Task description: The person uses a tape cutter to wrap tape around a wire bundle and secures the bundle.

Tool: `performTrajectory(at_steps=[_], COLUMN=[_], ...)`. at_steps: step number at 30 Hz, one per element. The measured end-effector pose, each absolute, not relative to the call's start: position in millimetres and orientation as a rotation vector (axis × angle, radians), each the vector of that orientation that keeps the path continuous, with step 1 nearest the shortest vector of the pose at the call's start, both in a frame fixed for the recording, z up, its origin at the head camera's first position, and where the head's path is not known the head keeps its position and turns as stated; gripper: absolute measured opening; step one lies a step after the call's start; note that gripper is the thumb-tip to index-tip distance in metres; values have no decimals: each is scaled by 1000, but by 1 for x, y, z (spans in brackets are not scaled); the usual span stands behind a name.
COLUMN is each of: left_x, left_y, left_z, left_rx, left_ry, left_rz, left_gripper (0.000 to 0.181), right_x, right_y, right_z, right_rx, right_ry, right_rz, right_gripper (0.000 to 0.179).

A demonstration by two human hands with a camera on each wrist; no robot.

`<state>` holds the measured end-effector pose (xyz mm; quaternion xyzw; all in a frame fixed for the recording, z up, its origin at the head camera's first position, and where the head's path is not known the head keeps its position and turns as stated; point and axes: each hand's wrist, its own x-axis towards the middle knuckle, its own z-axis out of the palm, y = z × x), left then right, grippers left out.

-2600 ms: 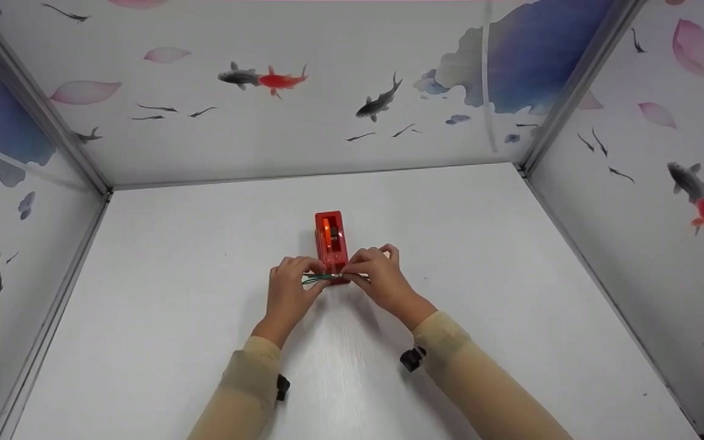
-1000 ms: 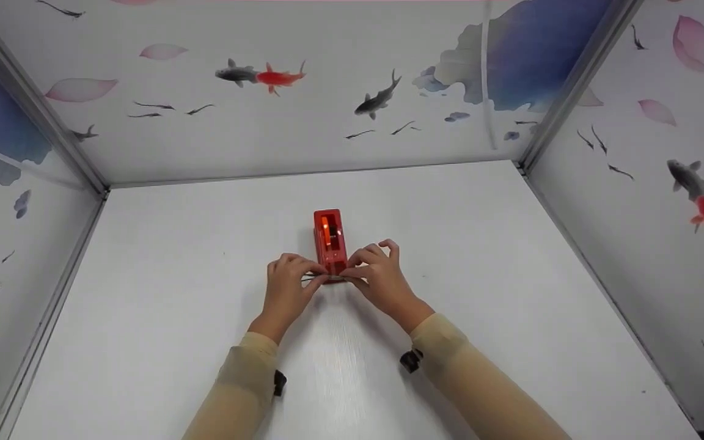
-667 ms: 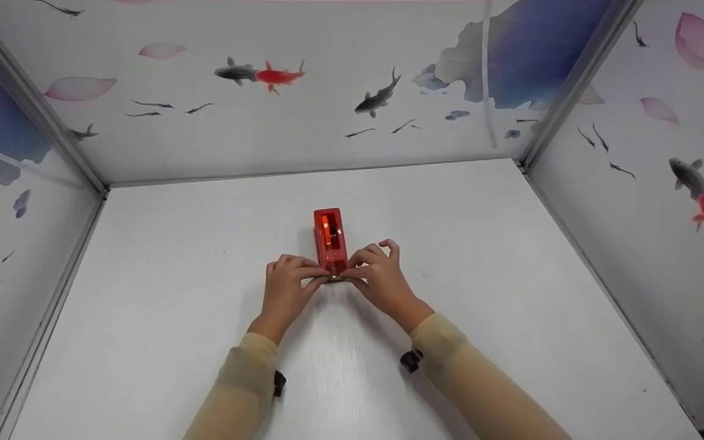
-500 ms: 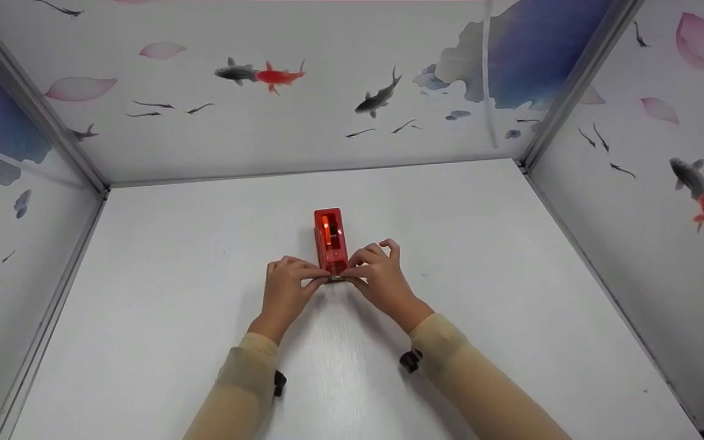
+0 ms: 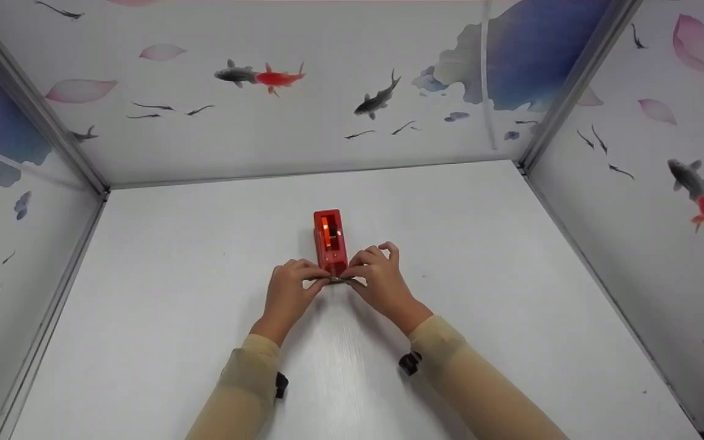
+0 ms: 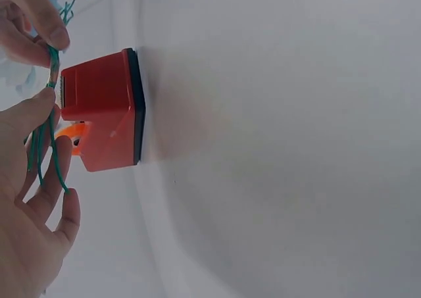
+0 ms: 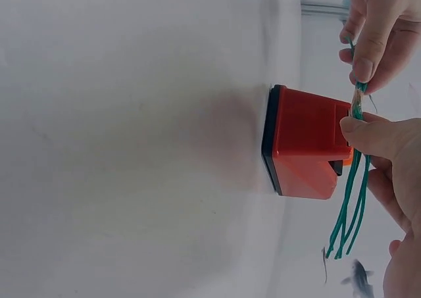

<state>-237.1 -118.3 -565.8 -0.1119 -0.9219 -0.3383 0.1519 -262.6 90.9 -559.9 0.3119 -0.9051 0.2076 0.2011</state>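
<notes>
A bundle of thin green wires [image 7: 356, 104] stretches between both hands at the near end of a red tape dispenser [image 5: 331, 241]. Its short middle part looks shiny and tan, perhaps tape; loose wire ends [image 6: 54, 156] stick out past the fingers. My left hand [image 5: 291, 296] pinches the bundle's left part between thumb and fingers. On the right part, my right hand [image 5: 384, 287] pinches with thumb and index finger, its other fingers raised or loosely bent. An orange tape core [image 5: 326, 232] sits in the dispenser. The fingertips hide much of the bundle in the head view.
The dispenser stands upright on a white table [image 5: 175, 305]. White panels [image 5: 327, 146] printed with fish and petals enclose the table at the back, left and right. Black wrist cameras [image 5: 410, 363] are worn at both sleeves.
Green strands that showed left of the fingers have mostly gone from the head view. The left hand's fingertips have moved slightly right, closer to the right hand's. The dispenser stays in place.
</notes>
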Motion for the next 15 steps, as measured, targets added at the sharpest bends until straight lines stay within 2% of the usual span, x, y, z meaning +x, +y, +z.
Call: performTrajectory(at_steps=[15], left_x=[-238], left_y=[-123], left_z=[-568], left_rx=[-403], left_ry=[-2564], left_rz=[-1232], left_gripper=[18], right_x=[-274], right_y=[98], right_z=[-553], right_rx=[918], right_ry=[-2749], right_rz=[870], right_gripper=[14])
